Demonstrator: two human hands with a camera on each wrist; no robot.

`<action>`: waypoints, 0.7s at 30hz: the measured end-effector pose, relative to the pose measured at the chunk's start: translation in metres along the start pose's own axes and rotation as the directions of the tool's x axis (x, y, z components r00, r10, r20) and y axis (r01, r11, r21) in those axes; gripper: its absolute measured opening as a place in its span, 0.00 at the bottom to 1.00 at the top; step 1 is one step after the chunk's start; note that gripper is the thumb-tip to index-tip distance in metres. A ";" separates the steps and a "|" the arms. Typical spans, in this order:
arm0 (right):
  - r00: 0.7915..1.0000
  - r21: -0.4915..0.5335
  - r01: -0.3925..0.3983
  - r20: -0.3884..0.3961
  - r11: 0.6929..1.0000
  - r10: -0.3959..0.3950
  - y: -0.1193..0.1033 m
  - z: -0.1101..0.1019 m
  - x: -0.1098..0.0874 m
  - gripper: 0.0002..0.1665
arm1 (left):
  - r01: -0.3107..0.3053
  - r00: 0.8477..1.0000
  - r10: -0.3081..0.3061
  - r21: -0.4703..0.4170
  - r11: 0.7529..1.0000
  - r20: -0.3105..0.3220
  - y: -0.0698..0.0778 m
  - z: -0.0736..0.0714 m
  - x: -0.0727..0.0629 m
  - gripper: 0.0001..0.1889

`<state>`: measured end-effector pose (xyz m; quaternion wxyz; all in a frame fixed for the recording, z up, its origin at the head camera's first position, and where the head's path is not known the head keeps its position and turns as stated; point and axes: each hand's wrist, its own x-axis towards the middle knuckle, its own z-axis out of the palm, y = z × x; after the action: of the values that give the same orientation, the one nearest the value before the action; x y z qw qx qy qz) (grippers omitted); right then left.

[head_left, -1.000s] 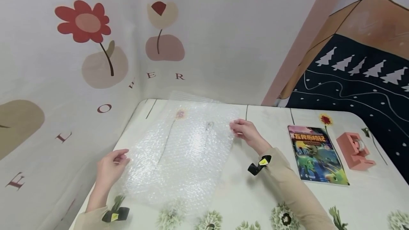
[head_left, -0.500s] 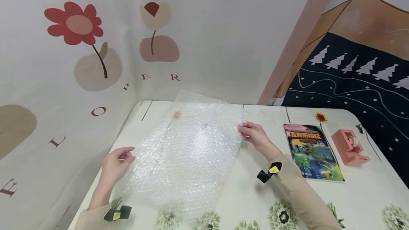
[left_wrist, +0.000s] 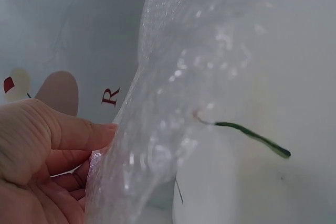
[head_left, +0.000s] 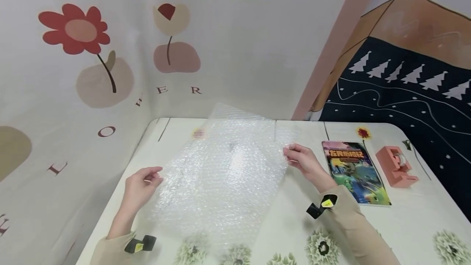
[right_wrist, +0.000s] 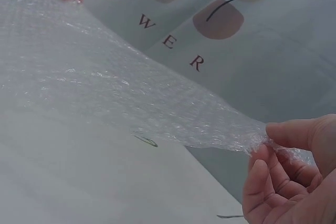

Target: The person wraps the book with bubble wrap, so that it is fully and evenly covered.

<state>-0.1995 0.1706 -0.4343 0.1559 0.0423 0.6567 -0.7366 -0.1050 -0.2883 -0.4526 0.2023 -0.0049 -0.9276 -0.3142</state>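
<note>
A clear sheet of bubble wrap [head_left: 228, 175] is stretched between both hands above the white table, its far corner rising against the wall in the head view. My left hand [head_left: 141, 187] pinches its left edge between thumb and fingers; the left wrist view shows the thumb [left_wrist: 86, 134] lying along that edge. On the opposite side my right hand [head_left: 305, 162] pinches the right edge. Up close in the right wrist view, a gathered bit of the bubble wrap [right_wrist: 210, 114] runs between the right thumb and fingers.
To the right on the table [head_left: 283, 224] lies a colourful picture book [head_left: 357, 173]. Beside it stands a pink tape dispenser [head_left: 396, 167] with a roll in it. A flower-printed wall cloth [head_left: 239, 52] rises behind the table's back edge.
Both hands have shifted right across the table with the bubble wrap, and its far corner has moved right too. The head view has turned slightly right.
</note>
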 end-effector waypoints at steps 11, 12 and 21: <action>1.000 0.050 0.013 -0.017 0.999 -0.012 0.000 -0.022 -0.017 0.06 | 0.045 0.994 -0.041 -0.034 0.998 0.105 0.054 -0.005 0.012 0.14; 1.000 0.049 0.010 -0.027 0.999 -0.008 -0.001 -0.024 -0.018 0.06 | 0.046 0.993 -0.042 -0.034 0.998 0.111 0.055 -0.003 0.013 0.14; 0.996 0.064 -0.012 -0.083 0.998 0.017 0.000 -0.041 -0.027 0.07 | 0.041 0.988 -0.032 -0.056 0.998 0.153 0.063 0.010 0.019 0.14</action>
<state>-0.1796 0.2153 -0.4322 0.1320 0.0827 0.6388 -0.7534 -0.1177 -0.2344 -0.4160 0.1251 -0.0175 -0.9305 -0.3438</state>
